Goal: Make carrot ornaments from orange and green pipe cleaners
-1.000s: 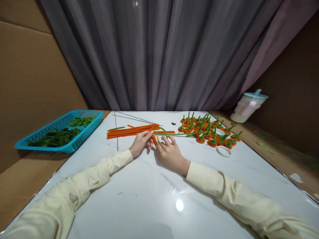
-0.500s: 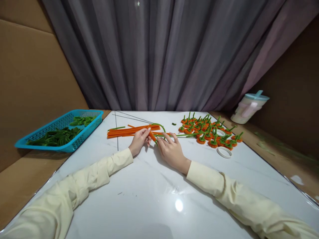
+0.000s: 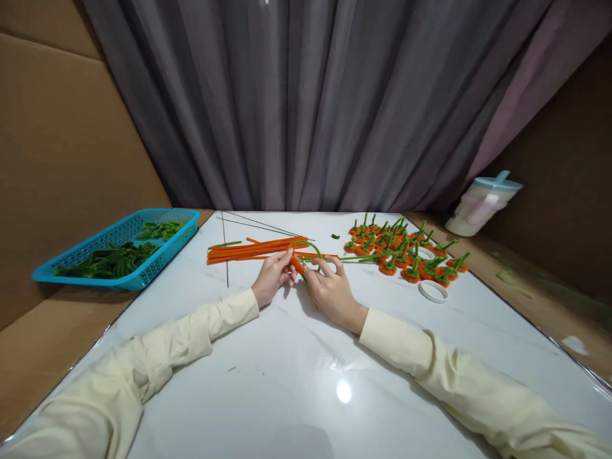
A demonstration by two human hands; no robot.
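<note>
A short, fuzzy orange piece point(image 3: 298, 264) is held just above the white marbled worktop point(image 3: 268, 395), its upper end clamped between thumb and finger in the grip of the left hand point(image 3: 270, 278). Its lower end is met by the bent fingers of the right hand point(image 3: 333, 296); whether that grip is closed on it cannot be told. A thin, fuzzy green strand point(image 3: 315, 247) is seen arched above the right hand. Behind the hands, a bundle of straight orange sticks point(image 3: 253, 250) is laid crosswise. To the right, round orange heads with green stalks point(image 3: 394, 245) are clustered, and a flat white ring point(image 3: 433, 299) is placed just in front.
</note>
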